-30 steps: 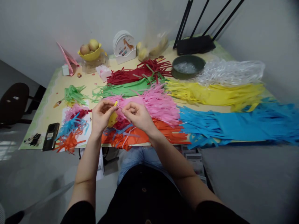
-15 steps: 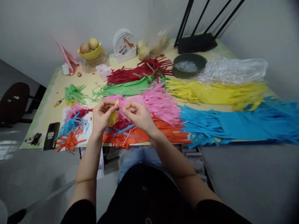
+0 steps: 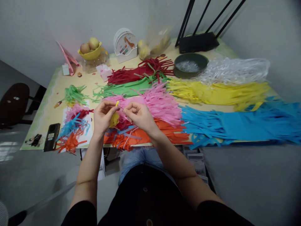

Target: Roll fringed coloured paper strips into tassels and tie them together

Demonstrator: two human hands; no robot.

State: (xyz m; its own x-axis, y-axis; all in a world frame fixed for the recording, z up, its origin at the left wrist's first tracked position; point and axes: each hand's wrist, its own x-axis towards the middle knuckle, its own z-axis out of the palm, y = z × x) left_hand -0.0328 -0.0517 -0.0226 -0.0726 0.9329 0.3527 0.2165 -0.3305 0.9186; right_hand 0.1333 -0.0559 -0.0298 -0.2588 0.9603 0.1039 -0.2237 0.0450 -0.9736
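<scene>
My left hand point(image 3: 103, 115) pinches a small yellow strip point(image 3: 117, 103) between thumb and forefinger, with a yellow bunch point(image 3: 114, 120) hanging beneath it. Close on its right, my right hand point(image 3: 138, 115) is closed on a thin thread-like piece point(image 3: 120, 107) that reaches toward the strip. Both hands are above the pink fringed paper point(image 3: 162, 105) and the orange fringed paper point(image 3: 168, 130). Small green, pink, red, blue and orange tassels point(image 3: 74, 124) lie left of my left hand, partly on a white sheet point(image 3: 87, 134).
Green point(image 3: 127, 89), dark red point(image 3: 129, 75), yellow point(image 3: 218, 93) and blue fringed paper point(image 3: 249, 124) spread over the table. Behind are a dark bowl point(image 3: 202, 62), clear shredded strips point(image 3: 237, 71), a black router point(image 3: 198, 43) and a fruit bowl point(image 3: 90, 55). A phone point(image 3: 51, 137) lies at front left.
</scene>
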